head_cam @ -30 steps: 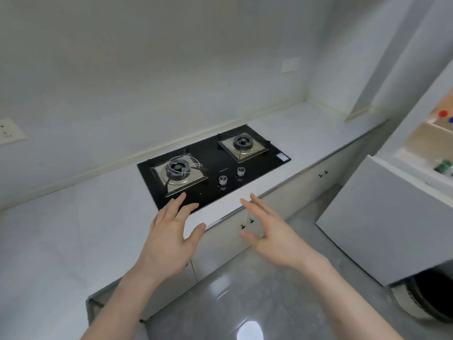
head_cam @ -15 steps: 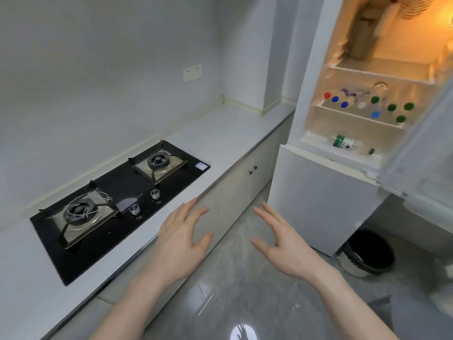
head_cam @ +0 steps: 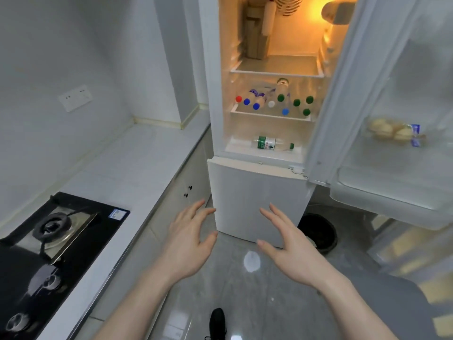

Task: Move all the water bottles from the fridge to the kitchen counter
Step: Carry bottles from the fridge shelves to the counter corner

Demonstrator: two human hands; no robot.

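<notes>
Both hands, left hand (head_cam: 187,244) and right hand (head_cam: 291,249), hang empty, fingers spread. Open floor (head_cam: 245,290) lies ahead. Upper fridge door (head_cam: 382,119) stands open to the right; kitchen counter (head_cam: 137,168) borders left. Capped water bottles (head_cam: 272,101) crowd the middle shelf.

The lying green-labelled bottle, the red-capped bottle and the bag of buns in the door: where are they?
Lying green-labelled bottle (head_cam: 266,143): head view, on its green label.
Red-capped bottle (head_cam: 238,99): head view, on its red cap.
Bag of buns (head_cam: 389,132): head view, on the buns inside.
</notes>
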